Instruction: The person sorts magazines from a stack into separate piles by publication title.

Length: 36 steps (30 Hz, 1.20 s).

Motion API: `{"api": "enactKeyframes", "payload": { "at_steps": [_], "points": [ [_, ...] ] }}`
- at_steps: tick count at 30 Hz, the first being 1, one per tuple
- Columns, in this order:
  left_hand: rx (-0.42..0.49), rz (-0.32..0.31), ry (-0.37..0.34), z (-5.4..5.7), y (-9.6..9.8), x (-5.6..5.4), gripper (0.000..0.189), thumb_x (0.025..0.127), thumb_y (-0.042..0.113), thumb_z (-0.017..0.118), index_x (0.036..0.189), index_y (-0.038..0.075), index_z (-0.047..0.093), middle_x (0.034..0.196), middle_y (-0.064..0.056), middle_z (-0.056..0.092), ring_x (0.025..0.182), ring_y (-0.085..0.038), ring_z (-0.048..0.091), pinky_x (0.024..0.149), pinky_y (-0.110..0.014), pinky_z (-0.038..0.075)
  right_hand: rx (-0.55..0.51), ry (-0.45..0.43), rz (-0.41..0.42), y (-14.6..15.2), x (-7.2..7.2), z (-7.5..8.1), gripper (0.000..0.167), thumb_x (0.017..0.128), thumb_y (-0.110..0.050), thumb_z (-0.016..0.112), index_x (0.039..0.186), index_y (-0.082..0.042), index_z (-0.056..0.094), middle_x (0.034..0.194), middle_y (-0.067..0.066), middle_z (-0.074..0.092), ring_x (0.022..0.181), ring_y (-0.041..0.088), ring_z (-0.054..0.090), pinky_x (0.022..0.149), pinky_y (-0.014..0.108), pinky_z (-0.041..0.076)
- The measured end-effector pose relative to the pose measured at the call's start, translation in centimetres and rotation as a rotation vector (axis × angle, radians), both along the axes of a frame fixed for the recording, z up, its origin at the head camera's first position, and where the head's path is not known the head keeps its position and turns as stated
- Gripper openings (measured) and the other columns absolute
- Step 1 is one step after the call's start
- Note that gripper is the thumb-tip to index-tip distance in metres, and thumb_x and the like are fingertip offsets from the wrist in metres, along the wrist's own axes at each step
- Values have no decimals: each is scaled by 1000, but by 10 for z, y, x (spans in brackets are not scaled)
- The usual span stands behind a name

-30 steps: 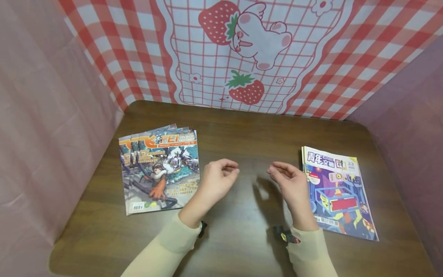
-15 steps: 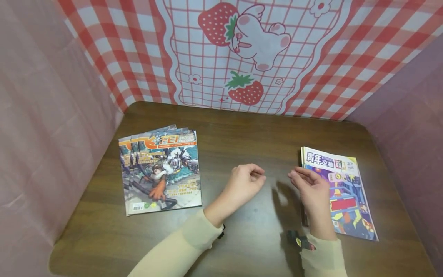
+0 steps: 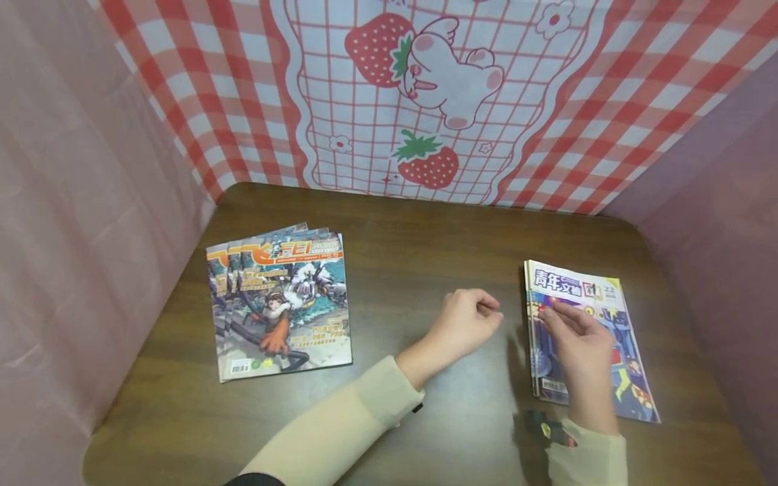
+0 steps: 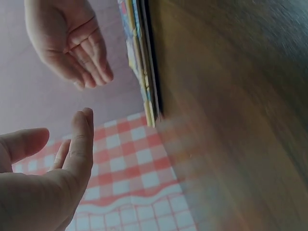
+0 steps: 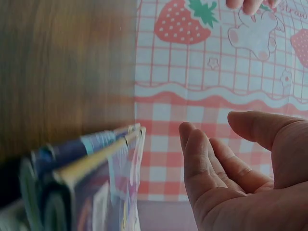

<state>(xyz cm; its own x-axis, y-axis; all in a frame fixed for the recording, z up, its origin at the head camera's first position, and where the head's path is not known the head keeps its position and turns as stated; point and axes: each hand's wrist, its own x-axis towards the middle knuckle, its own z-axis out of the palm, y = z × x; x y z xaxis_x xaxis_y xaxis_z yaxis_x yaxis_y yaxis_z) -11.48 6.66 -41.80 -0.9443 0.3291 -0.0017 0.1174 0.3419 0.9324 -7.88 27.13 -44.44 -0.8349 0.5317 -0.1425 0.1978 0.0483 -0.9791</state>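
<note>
Over the right-hand stack of magazines (image 3: 632, 378), purple and blue with a white title band, hovers my right hand (image 3: 580, 351). Its fingers are relaxed and hold nothing; in the right wrist view a gap shows between thumb and fingers, beside the stack's edge (image 5: 96, 159). My left hand (image 3: 464, 324) is in the air just left of that stack, fingers loosely bent and nothing in them. In the left wrist view the left hand (image 4: 53, 178) is apart from the stack's spines (image 4: 142, 62). The right hand covers part of the top cover.
A fanned pile of several comic-style magazines (image 3: 286, 304) lies at the left of the brown wooden table (image 3: 401, 250). A red-and-white checked cloth with strawberries (image 3: 428, 162) hangs behind the table. Pink curtains (image 3: 91, 202) stand at the sides.
Both hands have moved to the right, the right one from beside the right stack to above it. The left hand has left the left pile's edge. Both magazine stacks stay in place.
</note>
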Motion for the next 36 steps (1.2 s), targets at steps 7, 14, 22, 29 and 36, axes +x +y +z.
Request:
{"api": "enactKeyframes", "payload": {
  "at_steps": [7, 14, 22, 29, 36],
  "points": [
    [-13, 0, 14, -4, 22, -4, 8, 89, 12, 76, 95, 6, 76, 78, 8, 69, 70, 0, 59, 65, -14, 47, 90, -77, -49, 16, 3, 2, 46, 87, -21, 84, 125, 2, 69, 94, -6, 76, 84, 6, 72, 72, 15, 54],
    [-14, 29, 5, -7, 42, -6, 8, 89, 12, 76, 94, 6, 76, 77, 7, 70, 68, 2, 59, 63, -11, 46, 52, -178, -106, 37, 8, 2, 61, 82, -35, 87, 133, -8, 68, 96, -12, 74, 79, 7, 70, 53, 20, 53],
    [-75, 7, 12, -12, 62, -6, 10, 86, 12, 76, 95, 6, 77, 74, 9, 69, 68, 2, 57, 62, -10, 44, -22, -211, -183, 52, 17, -2, 62, 83, -35, 86, 137, -11, 65, 120, 0, 72, 88, 9, 70, 62, 19, 55],
    [-136, 8, 36, -19, 78, -7, 8, 85, 12, 76, 92, 8, 78, 73, 10, 68, 67, 3, 56, 61, -9, 43, 45, -272, -210, 77, 27, 1, 66, 87, -37, 82, 143, -13, 60, 139, 7, 61, 88, 9, 65, 61, 17, 53],
    [-198, -5, 71, -23, 88, -7, 3, 81, 12, 76, 79, 13, 75, 68, 11, 63, 67, -3, 53, 60, -12, 40, 157, -350, -192, 98, 33, -2, 69, 92, -40, 76, 150, -11, 52, 142, 8, 59, 98, 9, 66, 80, 17, 52]
  ]
}}
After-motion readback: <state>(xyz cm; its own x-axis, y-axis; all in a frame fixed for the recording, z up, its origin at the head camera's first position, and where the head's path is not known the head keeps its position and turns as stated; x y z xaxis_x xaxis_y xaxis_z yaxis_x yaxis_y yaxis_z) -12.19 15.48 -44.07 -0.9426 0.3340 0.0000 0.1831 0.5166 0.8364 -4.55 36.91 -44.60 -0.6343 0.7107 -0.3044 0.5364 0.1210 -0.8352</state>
